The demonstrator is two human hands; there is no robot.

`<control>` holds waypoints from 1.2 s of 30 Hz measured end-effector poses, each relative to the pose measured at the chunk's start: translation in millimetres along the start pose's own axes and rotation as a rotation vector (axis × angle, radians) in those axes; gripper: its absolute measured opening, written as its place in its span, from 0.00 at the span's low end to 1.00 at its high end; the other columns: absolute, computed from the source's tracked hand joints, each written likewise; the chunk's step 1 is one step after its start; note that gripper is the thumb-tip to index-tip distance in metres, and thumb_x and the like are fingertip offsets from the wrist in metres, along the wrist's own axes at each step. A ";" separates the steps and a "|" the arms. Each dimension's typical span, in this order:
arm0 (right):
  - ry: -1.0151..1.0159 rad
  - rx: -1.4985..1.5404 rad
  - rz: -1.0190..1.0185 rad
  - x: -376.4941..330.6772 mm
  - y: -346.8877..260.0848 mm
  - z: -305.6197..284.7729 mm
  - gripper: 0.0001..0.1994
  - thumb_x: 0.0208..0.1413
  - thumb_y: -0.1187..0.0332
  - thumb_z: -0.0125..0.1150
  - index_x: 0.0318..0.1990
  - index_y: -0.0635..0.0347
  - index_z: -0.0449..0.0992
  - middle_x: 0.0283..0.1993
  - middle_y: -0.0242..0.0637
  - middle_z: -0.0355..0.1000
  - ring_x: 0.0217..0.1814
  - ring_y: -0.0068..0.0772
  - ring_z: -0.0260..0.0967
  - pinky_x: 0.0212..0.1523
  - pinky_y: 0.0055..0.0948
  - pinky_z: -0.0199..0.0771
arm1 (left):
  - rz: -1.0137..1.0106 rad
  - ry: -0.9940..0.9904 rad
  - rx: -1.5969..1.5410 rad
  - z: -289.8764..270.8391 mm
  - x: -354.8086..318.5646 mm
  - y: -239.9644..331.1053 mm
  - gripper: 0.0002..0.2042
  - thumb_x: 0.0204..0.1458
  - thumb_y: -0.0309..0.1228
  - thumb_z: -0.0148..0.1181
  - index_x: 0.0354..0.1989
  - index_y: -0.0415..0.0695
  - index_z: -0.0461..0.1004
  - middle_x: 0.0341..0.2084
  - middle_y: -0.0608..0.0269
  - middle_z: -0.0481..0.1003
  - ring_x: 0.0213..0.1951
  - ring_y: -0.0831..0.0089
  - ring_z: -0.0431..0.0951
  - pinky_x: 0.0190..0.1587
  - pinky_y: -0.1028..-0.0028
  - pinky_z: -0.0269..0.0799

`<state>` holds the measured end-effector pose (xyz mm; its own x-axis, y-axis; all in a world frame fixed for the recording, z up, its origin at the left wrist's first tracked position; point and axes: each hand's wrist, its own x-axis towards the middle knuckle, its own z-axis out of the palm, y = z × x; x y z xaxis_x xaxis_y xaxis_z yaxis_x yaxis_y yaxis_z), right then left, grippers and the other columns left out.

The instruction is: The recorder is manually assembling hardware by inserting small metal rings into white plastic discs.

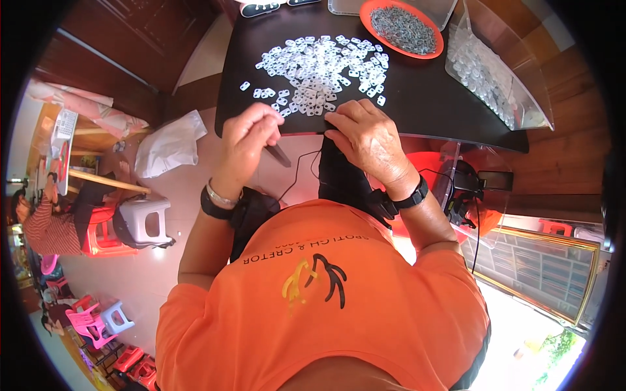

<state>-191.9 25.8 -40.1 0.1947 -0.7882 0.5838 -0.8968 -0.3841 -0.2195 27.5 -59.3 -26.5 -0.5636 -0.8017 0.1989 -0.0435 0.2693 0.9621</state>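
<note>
Far left, a seated person [55, 225] in a striped top, next to a red stool [98, 238] and a grey stool [145, 221]; pink stools [91, 322] lower left. A white bag [171, 144] lies on the floor just left of the table. Left hand [248, 140] is at the near table edge, fingers curled shut around a dark tool [279, 155] whose tip sticks out below the thumb; bracelet and dark band on that wrist. Black table [424, 98] fills top centre. On it, a heap of small clear clips [319, 72] spread loosely, its near edge just ahead of both hands. Right hand [368, 140] lies palm down at the table edge, fingertips pinched narrow on the nearest clips; can't tell whether it actually holds one. Black watch on that wrist. Behind the heap, to the right, an orange dish [433, 49] full of small grey metal parts [404, 29]. Far right, a clear bag [499, 72] with more clear clips inside, resting on the table's right end. Person wears an orange shirt [339, 313].
</note>
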 end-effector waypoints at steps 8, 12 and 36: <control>0.064 -0.032 -0.068 -10.7 4.7 7.6 0.12 0.38 0.73 0.66 0.35 0.57 0.76 0.35 0.31 0.70 0.37 0.32 0.68 0.36 0.29 0.71 | -0.314 -0.304 -0.199 35.4 -19.4 -18.9 0.11 0.58 0.31 0.44 0.33 0.39 0.72 0.20 0.68 0.70 0.25 0.81 0.68 0.30 0.80 0.63; 0.106 -0.003 -0.102 -12.7 8.3 11.7 0.12 0.35 0.75 0.64 0.33 0.56 0.76 0.33 0.30 0.70 0.36 0.31 0.69 0.35 0.29 0.71 | -0.385 -0.372 -0.260 49.2 -16.3 -25.4 0.12 0.58 0.32 0.42 0.33 0.40 0.72 0.21 0.67 0.70 0.25 0.81 0.69 0.31 0.80 0.64; 0.187 0.461 0.113 -1.4 -32.7 2.8 0.10 0.41 0.80 0.64 0.34 0.59 0.78 0.32 0.36 0.71 0.32 0.36 0.72 0.30 0.29 0.74 | -0.110 -0.119 -0.434 58.1 -19.6 -17.7 0.09 0.58 0.32 0.46 0.34 0.38 0.68 0.24 0.67 0.68 0.29 0.82 0.66 0.34 0.81 0.62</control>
<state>-161.7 38.1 -35.9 -0.0058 -0.7535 0.6574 -0.6315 -0.5070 -0.5867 -8.6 -17.4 -58.2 -0.6667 -0.7396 0.0925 0.2267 -0.0830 0.9704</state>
